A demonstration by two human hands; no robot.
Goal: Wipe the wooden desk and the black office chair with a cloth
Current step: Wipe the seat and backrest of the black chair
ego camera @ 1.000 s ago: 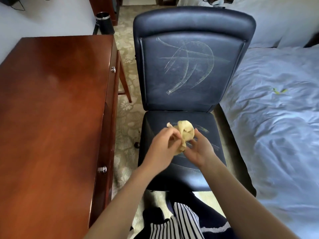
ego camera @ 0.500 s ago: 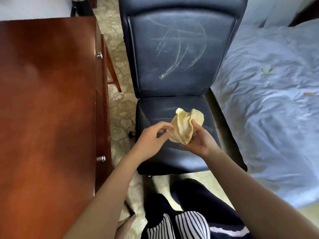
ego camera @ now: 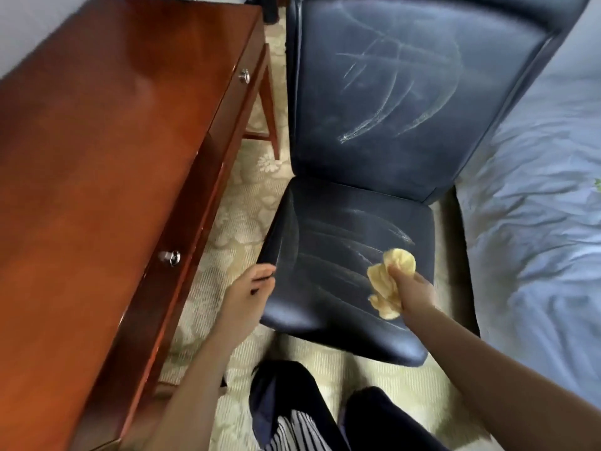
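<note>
**Cloth passes to one hand as the seat wipe is starting**

The right hand [ego camera: 414,292] is now gripping the bunched yellow cloth [ego camera: 388,283] alone, fingers curled round it, low at right of centre over the black office chair [ego camera: 357,255] seat. A moment ago both hands were working the cloth together; the left hand [ego camera: 248,292] is now gripping the seat's left edge, apparently steadying it. Pale streaks are showing on seat and backrest, so wiping there is likely beginning. The wooden desk [ego camera: 97,190] is filling the left of the frame, untouched by either hand.
</note>
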